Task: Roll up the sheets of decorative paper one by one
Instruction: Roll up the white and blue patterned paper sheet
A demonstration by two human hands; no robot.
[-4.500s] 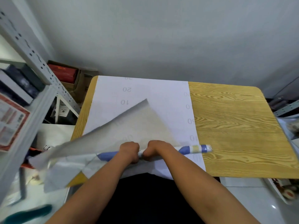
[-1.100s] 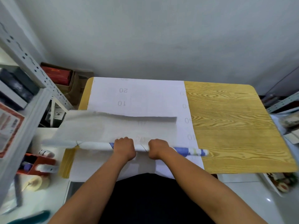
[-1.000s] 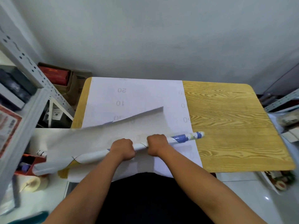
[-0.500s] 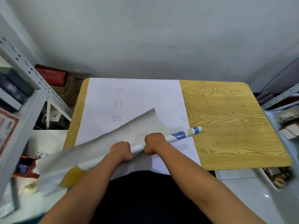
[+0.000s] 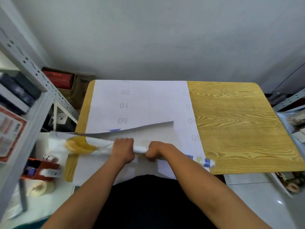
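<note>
- Both hands are clenched round one half-formed roll [image 5: 140, 149] of decorative paper: the left hand [image 5: 123, 150] and the right hand [image 5: 154, 151] sit side by side, their fingers curled under it and out of sight
- The roll runs out past both fists, a yellow-patterned stretch beyond the left hand, blue and pale bands at the tip beyond the right
- The step in hand looks like winding the loose flap [image 5: 145, 129], which lifts just beyond the knuckles and is not yet wrapped in
- Next move, as I judge it: turn the roll away from the body, keeping the ends level so it does not cone
- A flat white sheet [image 5: 140, 103] lies on the desk [image 5: 239, 129] beyond the fingers, printed upside down with what reads as 20, 10 and 50; the edge marks are too faint to read
</note>
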